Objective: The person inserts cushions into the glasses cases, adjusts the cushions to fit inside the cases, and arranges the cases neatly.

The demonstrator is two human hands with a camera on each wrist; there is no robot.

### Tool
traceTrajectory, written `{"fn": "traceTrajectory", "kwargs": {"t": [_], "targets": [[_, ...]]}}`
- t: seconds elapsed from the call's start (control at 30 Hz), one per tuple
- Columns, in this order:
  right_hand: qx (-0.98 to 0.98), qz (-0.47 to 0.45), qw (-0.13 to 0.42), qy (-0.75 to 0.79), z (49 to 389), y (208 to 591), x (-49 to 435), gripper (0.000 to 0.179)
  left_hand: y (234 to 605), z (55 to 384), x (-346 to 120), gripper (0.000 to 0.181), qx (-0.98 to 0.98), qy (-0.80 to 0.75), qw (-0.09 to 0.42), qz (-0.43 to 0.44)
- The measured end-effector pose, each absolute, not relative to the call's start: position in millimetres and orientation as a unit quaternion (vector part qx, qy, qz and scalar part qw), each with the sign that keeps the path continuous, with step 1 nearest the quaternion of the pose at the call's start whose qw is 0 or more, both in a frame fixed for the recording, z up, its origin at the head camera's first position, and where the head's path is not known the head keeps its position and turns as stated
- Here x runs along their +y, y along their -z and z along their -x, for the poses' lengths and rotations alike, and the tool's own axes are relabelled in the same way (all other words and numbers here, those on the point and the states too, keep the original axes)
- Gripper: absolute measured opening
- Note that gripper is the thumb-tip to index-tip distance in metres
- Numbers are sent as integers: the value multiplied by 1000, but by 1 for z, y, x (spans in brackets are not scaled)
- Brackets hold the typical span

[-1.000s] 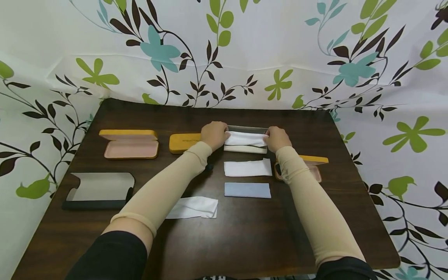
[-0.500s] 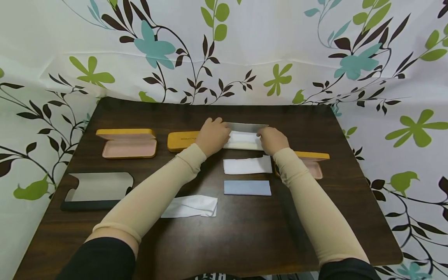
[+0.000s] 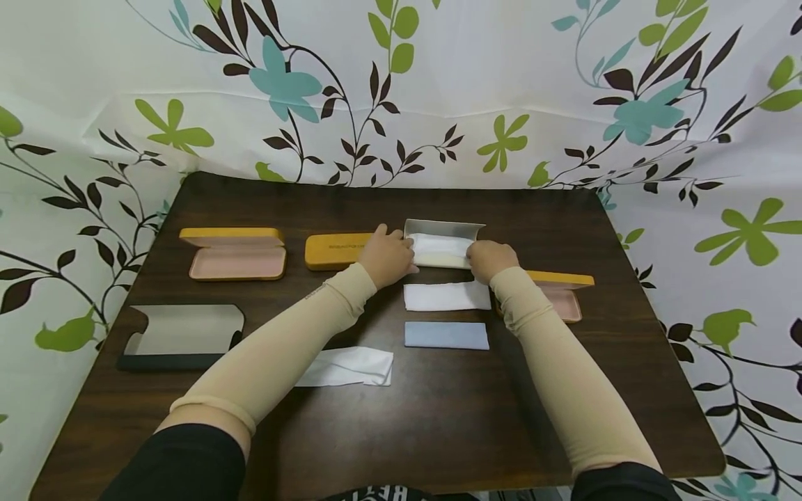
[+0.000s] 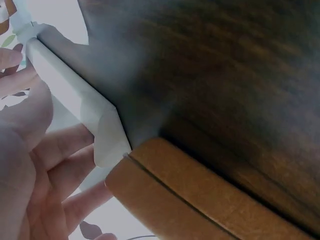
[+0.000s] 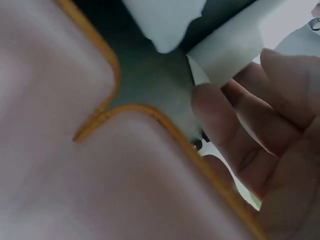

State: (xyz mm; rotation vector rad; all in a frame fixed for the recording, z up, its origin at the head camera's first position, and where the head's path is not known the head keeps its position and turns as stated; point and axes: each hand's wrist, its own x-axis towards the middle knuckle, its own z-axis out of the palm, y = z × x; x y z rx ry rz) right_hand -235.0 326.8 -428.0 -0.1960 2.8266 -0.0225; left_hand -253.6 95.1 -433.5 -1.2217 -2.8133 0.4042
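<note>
Though open, a pale, angular case (image 3: 432,227) with white cloth (image 3: 441,245) inside.

Held case (image 3: 443,227) smooth/matt, tbl (image 3: 464,417) wood-grain w/ semi-gloss.

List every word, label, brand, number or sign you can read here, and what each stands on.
Closed yellow case: dark lettering on the lid, too small to read.
Dark clothing: white letters cut off at the bottom edge, possibly "ET", not certain.
Pale left sleeve: small dark mark near the wrist, too small to read.
No readable numbers or signs.
</note>
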Motion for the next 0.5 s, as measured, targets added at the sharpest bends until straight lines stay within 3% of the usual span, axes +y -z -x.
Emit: {"fn": "traceTrajectory", "kwargs": {"t": [0.17,0.27,0.4,0.5], "targets": [[987,72,144,3,235,431,331,20,437,258,97,43,-912,-104,-6,397],[990,69,121,5,233,428,329,25,439,261,97,38,-909,-77,6,409],[996,61,55,23,234,422,322,28,433,263,96,30,-911,-33,48,408],[997,60,-4,39,235,420,319,25,424,267,96,33,-920,-6,46,390]]}}
